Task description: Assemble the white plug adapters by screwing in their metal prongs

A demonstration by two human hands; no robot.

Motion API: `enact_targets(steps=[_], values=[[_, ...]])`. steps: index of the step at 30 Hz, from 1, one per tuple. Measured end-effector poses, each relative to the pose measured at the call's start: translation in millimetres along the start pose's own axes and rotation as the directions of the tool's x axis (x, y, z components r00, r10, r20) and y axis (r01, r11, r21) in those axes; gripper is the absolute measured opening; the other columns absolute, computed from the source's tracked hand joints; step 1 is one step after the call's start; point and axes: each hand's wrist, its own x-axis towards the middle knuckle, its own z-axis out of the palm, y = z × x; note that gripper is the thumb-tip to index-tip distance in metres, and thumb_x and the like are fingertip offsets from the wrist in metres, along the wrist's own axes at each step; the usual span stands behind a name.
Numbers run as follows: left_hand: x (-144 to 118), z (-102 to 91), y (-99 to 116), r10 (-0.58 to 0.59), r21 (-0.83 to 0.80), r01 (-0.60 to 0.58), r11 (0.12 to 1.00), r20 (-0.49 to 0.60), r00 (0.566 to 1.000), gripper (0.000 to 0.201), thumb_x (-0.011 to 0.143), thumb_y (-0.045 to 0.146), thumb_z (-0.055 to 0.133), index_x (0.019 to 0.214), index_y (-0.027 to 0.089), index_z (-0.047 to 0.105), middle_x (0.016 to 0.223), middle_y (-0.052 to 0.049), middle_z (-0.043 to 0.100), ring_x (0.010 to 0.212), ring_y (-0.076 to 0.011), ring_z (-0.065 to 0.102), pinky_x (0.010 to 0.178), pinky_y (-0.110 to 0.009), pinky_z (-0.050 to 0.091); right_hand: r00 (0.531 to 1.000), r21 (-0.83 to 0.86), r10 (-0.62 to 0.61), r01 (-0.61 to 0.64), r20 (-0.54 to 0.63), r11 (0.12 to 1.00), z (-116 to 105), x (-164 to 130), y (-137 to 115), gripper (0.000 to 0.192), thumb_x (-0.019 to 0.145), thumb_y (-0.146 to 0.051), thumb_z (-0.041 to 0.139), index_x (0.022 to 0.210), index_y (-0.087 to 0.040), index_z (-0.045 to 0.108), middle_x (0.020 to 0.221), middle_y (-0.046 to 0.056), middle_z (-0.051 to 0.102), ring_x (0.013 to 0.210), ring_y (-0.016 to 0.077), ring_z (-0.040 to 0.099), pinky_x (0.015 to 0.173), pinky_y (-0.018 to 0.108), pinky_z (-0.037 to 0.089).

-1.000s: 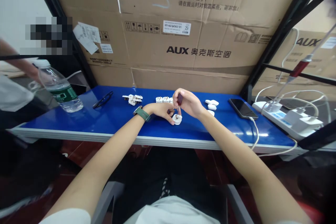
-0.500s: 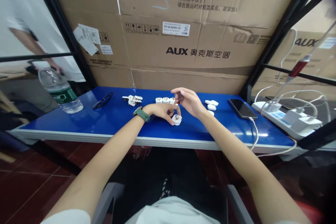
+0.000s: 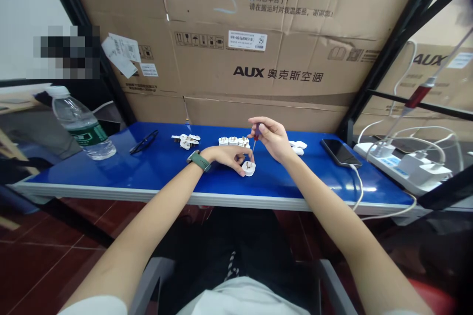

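My left hand, with a green-strapped watch on its wrist, grips a white plug near the table's front edge, its pins facing up. My right hand is closed around the handle of a screwdriver, whose shaft slants down to the plug. Whether the tip touches the plug, I cannot tell. Behind my left hand a row of white plugs stands with pins upward. Farther left lies a small pile of white plug parts. Several white covers lie beyond my right hand, partly hidden by it.
On the blue table are dark glasses, a water bottle and a phone on a cable. A power strip with chargers sits at right. A large cardboard box stands behind, and a blurred person is at far left.
My right hand has risen slightly and moved right, tilting the screwdriver away from upright. My left hand keeps the plug in nearly the same place. The person at left has shifted.
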Motion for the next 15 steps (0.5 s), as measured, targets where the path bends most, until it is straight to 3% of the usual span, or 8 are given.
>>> enact_targets(steps=[4, 9, 15], values=[[0.0, 0.0, -1.7, 0.01, -0.006, -0.01, 1.0, -0.004, 1.0, 0.06, 0.071, 0.049, 0.087, 0.121, 0.023, 0.066, 0.072, 0.005, 0.048, 0.062, -0.0128, 0.045, 0.058, -0.025, 0.032, 0.999, -0.001, 0.036, -0.036, -0.022, 0.999, -0.6, -0.8, -2.6, 0.036, 0.087, -0.051, 0.076, 0.11, -0.023, 0.077, 0.093, 0.004, 0.064, 0.085, 0.017, 0.062, 0.085, 0.036, 0.06], [0.7, 0.7, -4.9, 0.011, -0.003, -0.011, 1.0, -0.01, 1.0, 0.059, 0.072, 0.049, 0.087, 0.121, 0.022, 0.066, 0.07, 0.005, 0.048, 0.062, -0.013, 0.046, 0.057, -0.025, 0.033, 0.985, -0.003, 0.124, -0.125, 0.116, 0.992, 1.7, -2.6, -3.6, 0.037, 0.087, -0.049, 0.078, 0.108, -0.019, 0.077, 0.089, 0.005, 0.064, 0.081, 0.0165, 0.064, 0.08, 0.033, 0.058], [1.7, 0.8, -6.9, 0.034, -0.008, -0.034, 0.999, -0.012, 0.999, 0.061, 0.072, 0.052, 0.086, 0.121, 0.022, 0.067, 0.069, 0.005, 0.049, 0.061, -0.0131, 0.046, 0.056, -0.025, 0.034, 0.989, 0.013, 0.088, -0.091, 0.123, 0.996, 5.2, -2.4, -0.5, 0.033, 0.087, -0.047, 0.078, 0.105, -0.019, 0.077, 0.087, 0.003, 0.063, 0.081, 0.0168, 0.067, 0.08, 0.032, 0.057]])
